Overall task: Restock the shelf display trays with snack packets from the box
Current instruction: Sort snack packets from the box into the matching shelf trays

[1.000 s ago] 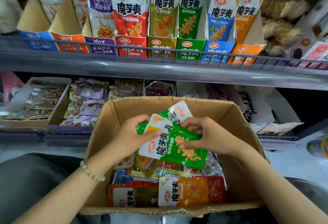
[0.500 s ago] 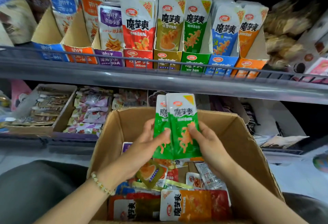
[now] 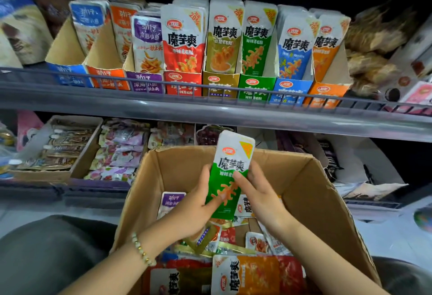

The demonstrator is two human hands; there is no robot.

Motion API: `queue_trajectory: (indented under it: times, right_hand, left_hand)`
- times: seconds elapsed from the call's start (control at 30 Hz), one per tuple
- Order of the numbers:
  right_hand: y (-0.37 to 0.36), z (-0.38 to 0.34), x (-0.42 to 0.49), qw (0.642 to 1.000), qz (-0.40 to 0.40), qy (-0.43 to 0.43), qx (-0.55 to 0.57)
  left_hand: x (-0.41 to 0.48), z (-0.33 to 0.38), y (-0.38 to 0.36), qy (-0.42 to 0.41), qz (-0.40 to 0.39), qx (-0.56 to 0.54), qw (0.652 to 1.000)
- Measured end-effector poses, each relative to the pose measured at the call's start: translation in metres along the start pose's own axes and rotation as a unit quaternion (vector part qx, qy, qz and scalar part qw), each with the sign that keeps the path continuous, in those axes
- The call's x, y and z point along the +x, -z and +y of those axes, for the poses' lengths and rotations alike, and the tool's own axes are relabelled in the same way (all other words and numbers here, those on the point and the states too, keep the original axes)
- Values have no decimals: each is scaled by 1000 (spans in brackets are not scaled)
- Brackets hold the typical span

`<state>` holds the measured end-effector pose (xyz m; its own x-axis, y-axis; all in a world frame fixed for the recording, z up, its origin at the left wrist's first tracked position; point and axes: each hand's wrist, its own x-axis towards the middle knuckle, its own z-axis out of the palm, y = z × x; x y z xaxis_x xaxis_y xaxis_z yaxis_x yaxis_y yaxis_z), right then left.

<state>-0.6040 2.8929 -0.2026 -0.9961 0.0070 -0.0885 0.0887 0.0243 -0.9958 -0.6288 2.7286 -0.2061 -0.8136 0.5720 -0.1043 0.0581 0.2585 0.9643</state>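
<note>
Left hand point(image 3: 198, 203) and right hand point(image 3: 259, 197) grip the green packet point(image 3: 230, 168), so keep it straight and slide it into the far green tray point(image 3: 256, 86).

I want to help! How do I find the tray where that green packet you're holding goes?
On the upper shelf, coloured cardboard trays stand in a row. From the right end count orange tray, blue tray, then green tray. It alone is green, matching the green packet, with the gold tray on its left.
</note>
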Motion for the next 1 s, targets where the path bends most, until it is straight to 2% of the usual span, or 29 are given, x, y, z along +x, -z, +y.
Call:
queue_trajectory:
  times: [0.1, 0.23, 0.33, 0.43, 0.6, 0.67, 0.8, 1.0]
  right_hand:
    - [22, -13, 8, 998, 14, 63, -22]
    - [38, -18, 6, 988, -40, 73, -132]
    - [39, -18, 3, 982, -45, 77, -164]
    - [44, -28, 2, 979, -22, 86, -182]
    - [58, -66, 6, 970, -30, 102, -217]
    - [64, -88, 10, 972, -19, 107, -210]
    - [77, -139, 24, 977, 6, 123, -174]
    - [99, -207, 47, 953, 126, 202, -187]
  left_hand:
    - [3, 0, 7, -3, -9, 52, 999]
    - [0, -5, 5, 9, -50, 115, 992]
    - [-1, -8, 3, 17, -76, 154, 985]
    - [-1, 1, 1, 6, -84, 160, 984]
    - [9, 36, 8, -24, -94, 169, 981]
    - [17, 58, 15, -65, -79, 181, 978]
    - [39, 104, 44, -139, -2, 273, 952]
    - [69, 140, 82, -181, 76, 393, 898]
